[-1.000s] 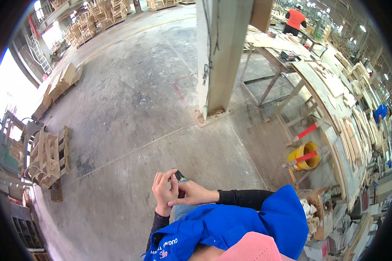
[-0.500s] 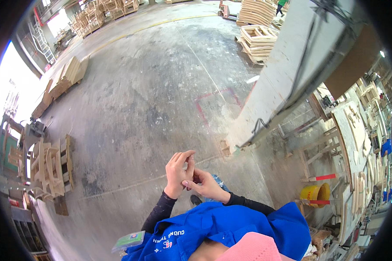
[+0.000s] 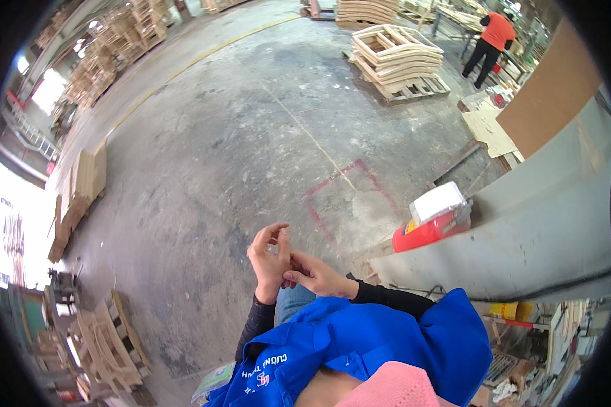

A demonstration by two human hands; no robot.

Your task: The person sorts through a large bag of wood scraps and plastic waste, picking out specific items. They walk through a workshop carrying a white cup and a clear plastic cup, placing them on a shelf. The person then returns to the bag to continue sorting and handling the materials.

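Both hands meet in front of my waist. My left hand (image 3: 267, 259) is raised, its fingers loosely bent and apart, with nothing visible in it. Against its lower palm edge, my right hand (image 3: 317, 278) closes, the thumb lying on the near side and the other fingers partly hidden behind. Dark sleeves cover both forearms. I have on a blue garment (image 3: 380, 332), and a badge in a clear holder (image 3: 215, 381) hangs at its left side. Below the hands a bent leg in jeans (image 3: 293, 300) shows.
To the right stands a grey pillar (image 3: 523, 230) with a red fire extinguisher (image 3: 428, 232) beside it. Stacked wooden frames (image 3: 397, 55) sit on a pallet ahead. A person in an orange top (image 3: 498, 32) stands at far right. Boards (image 3: 81, 193) and wooden parts (image 3: 108, 342) lie left.
My viewpoint has moved forward past the pillar, bringing the fire extinguisher and the person in orange into view. The hands stay together; the left fingers look slightly more bent.
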